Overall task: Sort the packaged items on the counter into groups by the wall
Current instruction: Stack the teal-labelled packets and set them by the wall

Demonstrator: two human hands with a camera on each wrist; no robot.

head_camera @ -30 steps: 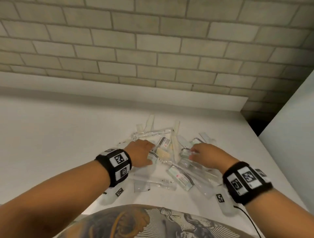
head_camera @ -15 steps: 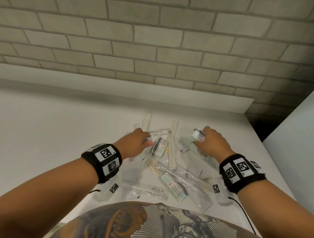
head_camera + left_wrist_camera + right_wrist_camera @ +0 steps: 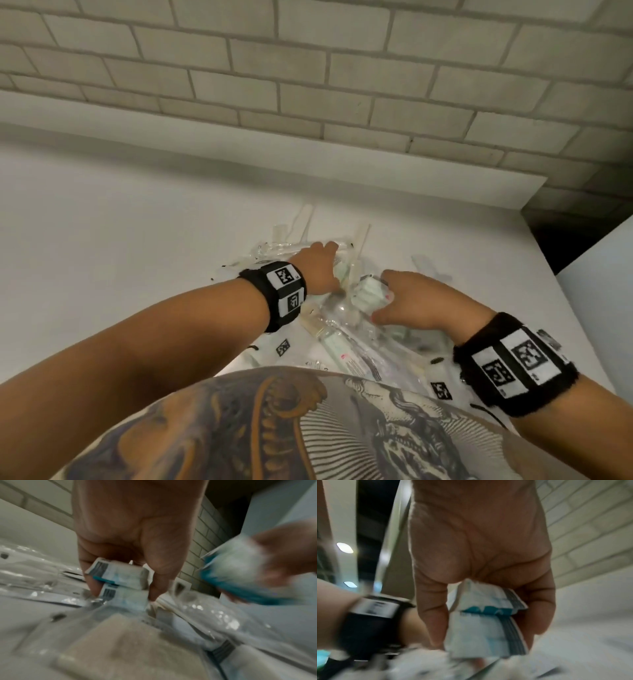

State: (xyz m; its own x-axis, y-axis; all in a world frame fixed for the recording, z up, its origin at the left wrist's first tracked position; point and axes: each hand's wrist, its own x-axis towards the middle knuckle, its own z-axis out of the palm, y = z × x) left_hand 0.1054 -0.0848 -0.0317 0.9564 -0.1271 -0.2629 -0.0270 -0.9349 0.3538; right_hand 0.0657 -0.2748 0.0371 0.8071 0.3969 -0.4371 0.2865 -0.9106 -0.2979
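A jumble of clear-wrapped packaged items (image 3: 346,339) lies on the white counter (image 3: 120,240) near the brick wall. My left hand (image 3: 320,263) reaches into the pile's far side. In the left wrist view, the left hand (image 3: 123,593) pinches a small white-and-teal packet (image 3: 118,574) that sits on a second like packet (image 3: 126,599). My right hand (image 3: 404,301) is just right of it and grips a small stack of the same white-and-teal packets (image 3: 370,296). The right wrist view shows two packets (image 3: 484,622) held between thumb and fingers of the right hand (image 3: 486,632).
Long clear sleeves with sticks (image 3: 359,240) poke out at the pile's back. A raised white ledge (image 3: 342,164) runs along the wall. The counter ends at the right by a dark gap (image 3: 561,246) and a white panel (image 3: 603,281). My patterned shirt (image 3: 274,428) hides the near edge.
My right hand has come from the pile's back right toward the middle, beside the left hand, still holding packets. The left hand has stayed at the pile's far side.
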